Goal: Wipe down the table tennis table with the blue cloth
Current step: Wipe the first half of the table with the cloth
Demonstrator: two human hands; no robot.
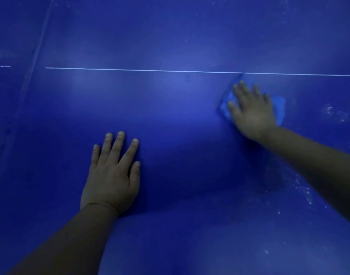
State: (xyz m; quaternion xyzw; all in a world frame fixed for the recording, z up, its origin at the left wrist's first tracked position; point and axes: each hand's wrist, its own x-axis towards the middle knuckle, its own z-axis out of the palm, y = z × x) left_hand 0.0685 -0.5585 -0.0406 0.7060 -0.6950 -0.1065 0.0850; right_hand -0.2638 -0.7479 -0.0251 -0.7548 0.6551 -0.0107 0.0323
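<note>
The dark blue table tennis table (180, 120) fills the whole head view. A lighter blue cloth (280, 108) lies flat on it at the right, just below the thin white line (150, 70). My right hand (251, 112) presses down on the cloth with straight, spread fingers and is blurred; the cloth shows on both sides of the hand. At lower centre-left my left hand (112, 175) rests flat on the bare table surface, fingers straight and slightly spread, holding nothing.
White specks and smears (332, 113) dot the table to the right of the cloth and under my right forearm. A seam (34, 62) runs down the left side of the table, where the white line breaks.
</note>
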